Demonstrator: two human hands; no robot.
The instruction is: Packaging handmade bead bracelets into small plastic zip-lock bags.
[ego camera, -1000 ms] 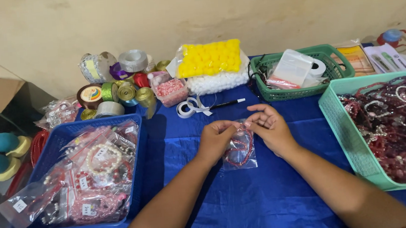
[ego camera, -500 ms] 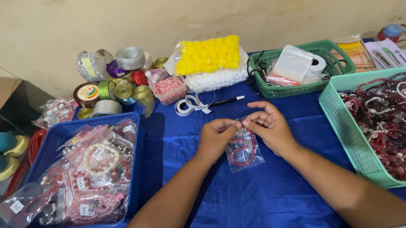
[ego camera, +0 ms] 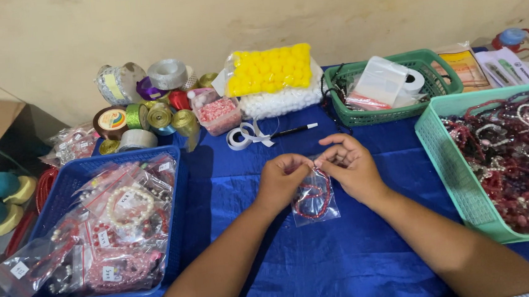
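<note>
A small clear plastic bag (ego camera: 315,199) with a red bead bracelet inside hangs over the blue tablecloth (ego camera: 298,270) at the middle. My left hand (ego camera: 287,179) pinches the bag's top edge from the left. My right hand (ego camera: 351,166) pinches the same edge from the right, fingertips meeting the left hand's. Left of my arms, a blue basket (ego camera: 68,181) holds several bagged bracelets. On the right, a teal basket (ego camera: 449,173) is full of loose red, white and dark bead bracelets.
A green basket (ego camera: 440,80) with a tape roll and plastic bags stands at the back. Beside it lie a bag of yellow pompoms (ego camera: 269,71), ribbon spools (ego camera: 150,113), a tub of pink beads (ego camera: 217,111), a white ribbon (ego camera: 248,135) and a black pen (ego camera: 295,129). Booklets (ego camera: 488,64) lie far right.
Both hands stay on the bag's top edge and the fingers have shifted slightly along it. The bag hangs in nearly the same place.
</note>
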